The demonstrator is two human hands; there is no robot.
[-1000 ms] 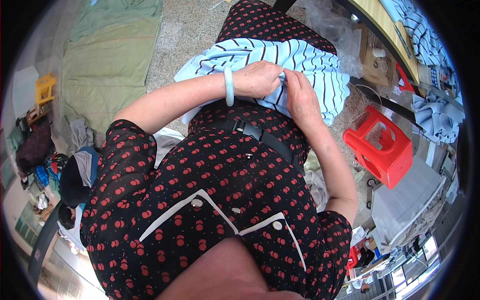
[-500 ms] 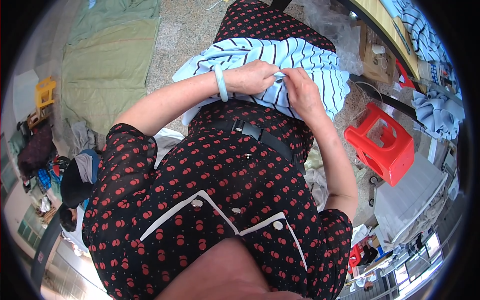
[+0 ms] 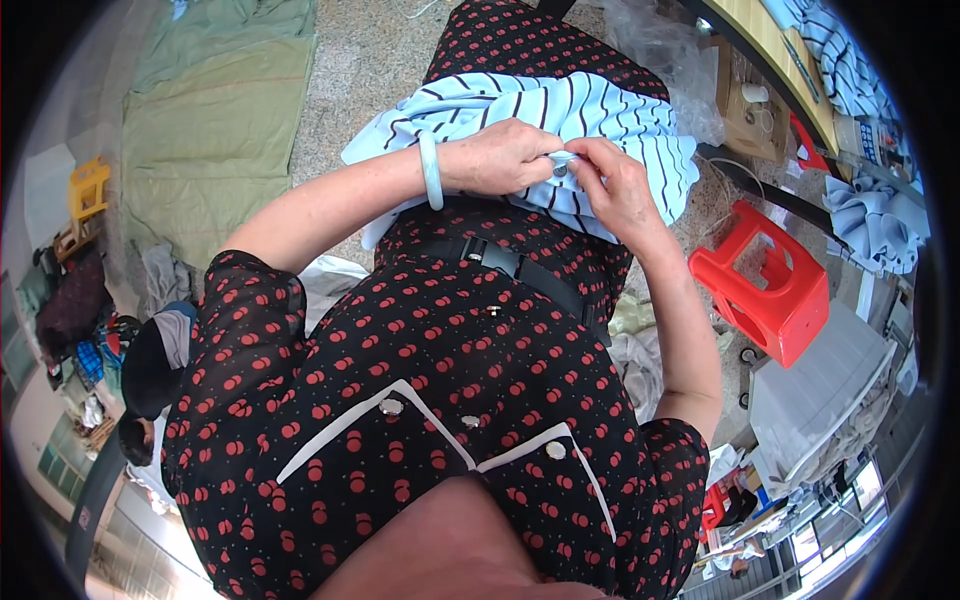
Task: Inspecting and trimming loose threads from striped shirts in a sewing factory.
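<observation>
A light blue garment with dark stripes lies bunched across my lap. My left hand, with a pale bangle on its wrist, is closed on a folded edge of the cloth. Facing it, my right hand pinches the same edge between thumb and fingers. Between the two hands shows a small dark round button on the edge. Whether the fingers also hold something smaller is hidden.
To my right stands a red plastic stool. A wooden-topped table with more striped cloth is at the far right, a cardboard box beneath it. Green sheeting covers floor on the left. Another person is at the left.
My right hand has shifted slightly to the right and its fingers have spread a little from my left hand. More of the button shows between them.
</observation>
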